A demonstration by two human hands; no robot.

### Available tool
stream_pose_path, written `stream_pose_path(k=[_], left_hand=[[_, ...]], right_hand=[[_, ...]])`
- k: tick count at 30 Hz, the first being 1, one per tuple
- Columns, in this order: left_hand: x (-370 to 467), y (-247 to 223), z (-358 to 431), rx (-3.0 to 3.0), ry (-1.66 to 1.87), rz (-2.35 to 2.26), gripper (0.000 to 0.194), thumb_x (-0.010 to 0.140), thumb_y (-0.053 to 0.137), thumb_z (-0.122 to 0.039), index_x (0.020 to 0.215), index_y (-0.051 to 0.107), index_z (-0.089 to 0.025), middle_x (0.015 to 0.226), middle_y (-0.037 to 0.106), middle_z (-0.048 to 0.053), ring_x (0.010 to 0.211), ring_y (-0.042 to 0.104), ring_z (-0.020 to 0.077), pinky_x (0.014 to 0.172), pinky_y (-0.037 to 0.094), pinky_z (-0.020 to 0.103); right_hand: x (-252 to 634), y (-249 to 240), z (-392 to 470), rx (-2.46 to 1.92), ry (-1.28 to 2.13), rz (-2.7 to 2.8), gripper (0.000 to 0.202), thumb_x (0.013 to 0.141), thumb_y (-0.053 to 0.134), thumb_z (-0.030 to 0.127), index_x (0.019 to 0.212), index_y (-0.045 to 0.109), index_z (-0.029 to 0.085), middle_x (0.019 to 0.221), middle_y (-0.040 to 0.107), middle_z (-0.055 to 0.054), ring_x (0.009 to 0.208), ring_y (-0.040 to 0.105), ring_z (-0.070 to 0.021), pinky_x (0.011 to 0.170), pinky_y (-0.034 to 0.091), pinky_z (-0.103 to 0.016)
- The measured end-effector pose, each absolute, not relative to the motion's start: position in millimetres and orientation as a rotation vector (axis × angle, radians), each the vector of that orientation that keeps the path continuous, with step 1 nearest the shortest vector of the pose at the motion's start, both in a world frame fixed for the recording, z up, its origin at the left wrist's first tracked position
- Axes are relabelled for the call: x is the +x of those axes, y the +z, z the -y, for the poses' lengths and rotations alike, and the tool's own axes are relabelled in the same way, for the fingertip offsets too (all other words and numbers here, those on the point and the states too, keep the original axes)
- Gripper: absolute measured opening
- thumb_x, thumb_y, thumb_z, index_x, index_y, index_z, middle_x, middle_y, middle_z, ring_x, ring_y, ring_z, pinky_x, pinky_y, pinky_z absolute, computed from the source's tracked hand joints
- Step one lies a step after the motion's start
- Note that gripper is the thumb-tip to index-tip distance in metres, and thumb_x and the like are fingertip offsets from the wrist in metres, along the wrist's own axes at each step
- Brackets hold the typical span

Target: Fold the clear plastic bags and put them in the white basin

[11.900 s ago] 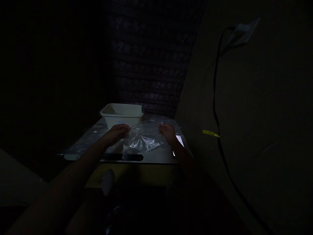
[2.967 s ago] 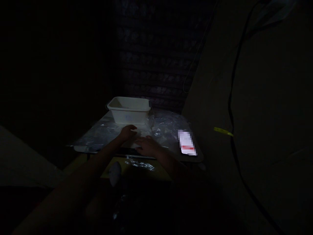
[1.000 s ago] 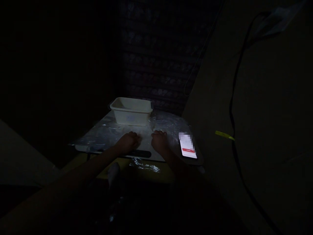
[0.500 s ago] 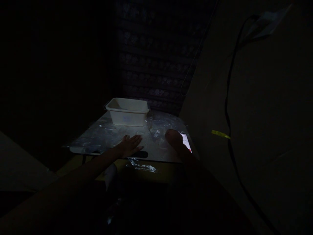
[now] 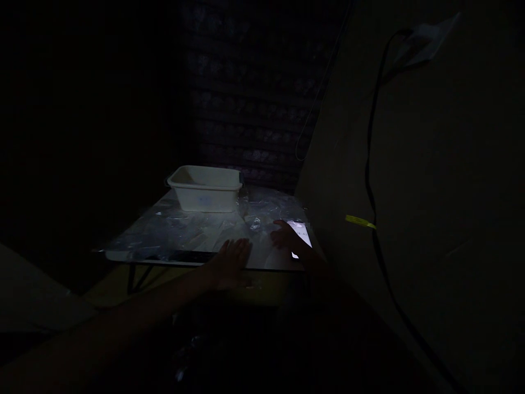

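My left hand (image 5: 230,264) lies at the front edge of the low table (image 5: 205,235), its fingers stretched out over the top and nothing in them. At the table's right side is my right hand (image 5: 285,238), its fingers apart and pointing left. Just beside it a phone (image 5: 302,232) lies with its screen lit, partly covered by that hand and wrist. Clear plastic film (image 5: 164,230) is spread in wrinkles across the tabletop. Darkness hides the finer detail of both hands.
A white plastic tub (image 5: 207,198) with dark handles stands at the table's back. On the right wall (image 5: 430,164) hangs a black cable (image 5: 371,180) with a yellow tag (image 5: 360,221). Behind is a patterned curtain-like surface (image 5: 254,98). The room is very dark.
My left hand has slid right and nearer to the table's front edge. My right hand has gone from closed to fingers apart, and more of the phone's screen shows. The view has shifted slightly.
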State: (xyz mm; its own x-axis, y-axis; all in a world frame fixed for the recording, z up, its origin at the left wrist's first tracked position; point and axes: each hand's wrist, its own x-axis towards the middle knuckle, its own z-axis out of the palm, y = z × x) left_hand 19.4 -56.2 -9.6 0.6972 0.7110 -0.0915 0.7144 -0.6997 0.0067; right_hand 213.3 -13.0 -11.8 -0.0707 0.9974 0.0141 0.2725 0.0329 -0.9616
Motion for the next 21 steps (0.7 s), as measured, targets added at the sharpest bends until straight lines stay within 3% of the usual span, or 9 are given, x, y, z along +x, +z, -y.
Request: stream_pose_path(k=[7,16,21], left_hand=[[21,-10,77,2.924,-0.185,-1.026,0.090,0.058,0.030,-0.063,0.123,0.003,-0.007,0.129,0.003,0.017,0.117,-0.001,0.0260,0.092,0.000,0.042],[15,-16,89,3.006,-0.139,-1.054,0.078,0.066,0.027,-0.055,0.123,0.006,-0.006,0.129,0.008,0.018,0.117,0.001,0.0262,0.090,0.002,0.045],[23,-27,87,3.134,0.009,-1.134,0.068,0.066,0.041,-0.039,0.121,0.015,-0.009,0.128,0.017,0.016,0.116,0.009,0.0267,0.090,0.008,0.044]], right_hand=[[196,-2,4,-1.397,1.272,1.188,0.050,0.050,0.051,0.010,0.095,0.035,0.023,0.050,0.043,0.010,0.038,0.044,-0.0057,0.039,0.041,-0.021],[174,-4,-10,-1.517,1.074,1.265,0.051,0.044,0.046,0.001,0.091,0.039,0.021,0.058,0.042,0.008,0.037,0.040,-0.0034,0.033,0.037,-0.017],[164,-13,-19,-1.532,0.912,1.403,0.048,0.044,0.046,0.002,0.088,0.043,0.020,0.064,0.044,0.006,0.042,0.042,-0.0041,0.036,0.039,-0.018]])
